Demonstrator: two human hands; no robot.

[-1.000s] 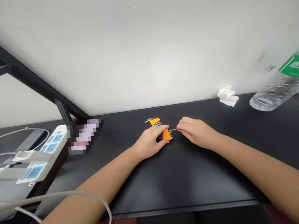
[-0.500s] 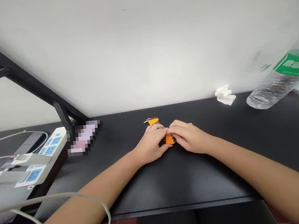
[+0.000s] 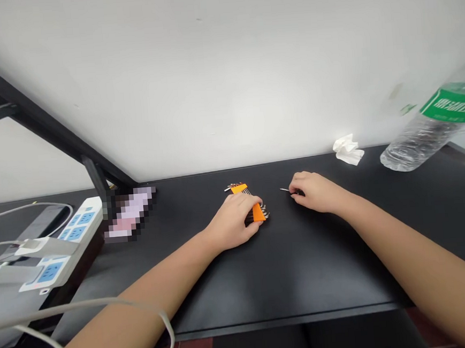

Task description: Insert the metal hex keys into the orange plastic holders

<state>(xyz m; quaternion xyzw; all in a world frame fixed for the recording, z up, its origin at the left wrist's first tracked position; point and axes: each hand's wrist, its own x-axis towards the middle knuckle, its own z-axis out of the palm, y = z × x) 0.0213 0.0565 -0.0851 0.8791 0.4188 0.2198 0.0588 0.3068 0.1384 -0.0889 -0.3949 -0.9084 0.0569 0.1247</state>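
My left hand [image 3: 236, 219] is wrapped over an orange holder [image 3: 258, 213] on the black table, gripping it. Several metal hex keys [image 3: 264, 211] sit in this holder, their bent ends at its near right and their straight tips at the far left. My fingers cover its middle. Farther right, my right hand [image 3: 312, 191] is closed in a pinch just above the tabletop. A thin metal hex key [image 3: 284, 190] sticks out leftward from those fingertips; the rest of it is hidden by the hand.
A crumpled white tissue [image 3: 348, 150] and a clear bottle with a green label [image 3: 418, 132] are at the back right. On the left are a white power strip [image 3: 66, 240] with plugs, a blurred-out flat item [image 3: 131, 214], a black frame [image 3: 47, 124] and a pale cable [image 3: 105, 302] crossing my left forearm.
My right hand has moved away from the orange holder, to the right and slightly back, and now pinches a hex key. My left hand stays on the holder.
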